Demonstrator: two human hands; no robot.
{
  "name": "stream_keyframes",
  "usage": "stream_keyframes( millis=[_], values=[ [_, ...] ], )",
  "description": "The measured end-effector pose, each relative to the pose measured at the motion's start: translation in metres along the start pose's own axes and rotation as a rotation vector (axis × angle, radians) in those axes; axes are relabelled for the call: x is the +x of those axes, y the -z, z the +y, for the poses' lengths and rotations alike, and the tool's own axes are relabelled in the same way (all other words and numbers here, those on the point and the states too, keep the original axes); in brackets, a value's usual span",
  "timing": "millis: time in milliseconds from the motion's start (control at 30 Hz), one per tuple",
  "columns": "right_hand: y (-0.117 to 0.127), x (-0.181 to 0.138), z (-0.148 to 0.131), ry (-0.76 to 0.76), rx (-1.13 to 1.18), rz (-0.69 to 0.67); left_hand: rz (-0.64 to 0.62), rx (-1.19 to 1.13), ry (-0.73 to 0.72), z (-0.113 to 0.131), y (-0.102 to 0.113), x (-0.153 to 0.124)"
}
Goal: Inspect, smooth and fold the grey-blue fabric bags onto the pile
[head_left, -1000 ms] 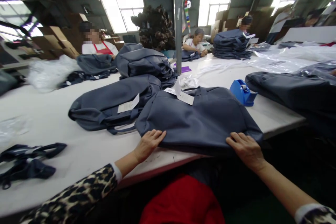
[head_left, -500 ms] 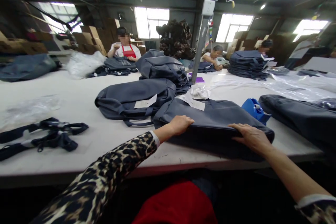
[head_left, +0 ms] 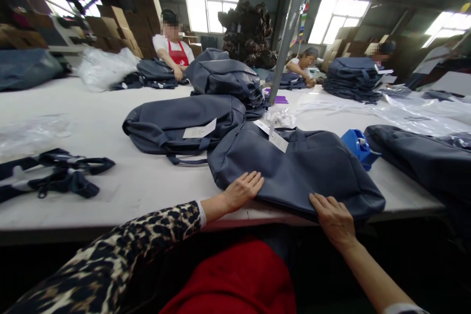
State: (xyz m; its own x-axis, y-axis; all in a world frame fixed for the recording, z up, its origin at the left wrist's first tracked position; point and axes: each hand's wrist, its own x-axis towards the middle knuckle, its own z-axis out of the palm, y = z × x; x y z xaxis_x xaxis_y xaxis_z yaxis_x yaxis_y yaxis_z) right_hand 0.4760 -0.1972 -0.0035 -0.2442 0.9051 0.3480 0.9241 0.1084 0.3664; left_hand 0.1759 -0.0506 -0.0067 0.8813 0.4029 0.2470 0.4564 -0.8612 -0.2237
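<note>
A dark blue bag (head_left: 294,167) lies on the table in front of me, its near edge at the table's front edge and a white hang tag (head_left: 278,141) on its top side. My left hand (head_left: 243,190) rests flat on the bag's near left part, fingers stretched out. On the near edge, further right, my right hand (head_left: 334,218) presses with its fingers laid over the surface; its thumb is hidden. Behind, to the left, a second dark blue bag (head_left: 184,120) with its own tag touches the first one.
More dark bags (head_left: 228,76) are heaped behind, beside a metal post (head_left: 281,64). A blue tape dispenser (head_left: 358,147) stands right of the bag. Dark straps (head_left: 69,171) and clear plastic (head_left: 37,130) lie at left. Across the table (head_left: 147,196) sits a person in a red apron (head_left: 178,53).
The near side of the bag, raised between my hands before, now lies flat towards me. My hands have come down and nearer, from holding its edge to lying on it.
</note>
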Motion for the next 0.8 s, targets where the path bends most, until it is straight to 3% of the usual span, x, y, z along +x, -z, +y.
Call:
stream_keyframes(
  millis=[233, 500, 667, 800],
  values=[
    [-0.008, -0.008, -0.012, -0.089, 0.072, 0.028, -0.016, -0.088, -0.039, -0.002, -0.004, -0.007],
    [0.003, -0.008, -0.012, 0.003, 0.070, -0.008, 0.027, -0.030, -0.059, -0.006, 0.002, 0.010],
    [0.015, 0.011, -0.014, -0.044, 0.001, -0.001, 0.003, -0.094, -0.029, -0.012, 0.037, 0.040],
    [0.030, 0.041, -0.033, -0.083, 0.043, 0.127, -0.003, -0.062, -0.014, 0.020, 0.065, 0.052]
  ],
)
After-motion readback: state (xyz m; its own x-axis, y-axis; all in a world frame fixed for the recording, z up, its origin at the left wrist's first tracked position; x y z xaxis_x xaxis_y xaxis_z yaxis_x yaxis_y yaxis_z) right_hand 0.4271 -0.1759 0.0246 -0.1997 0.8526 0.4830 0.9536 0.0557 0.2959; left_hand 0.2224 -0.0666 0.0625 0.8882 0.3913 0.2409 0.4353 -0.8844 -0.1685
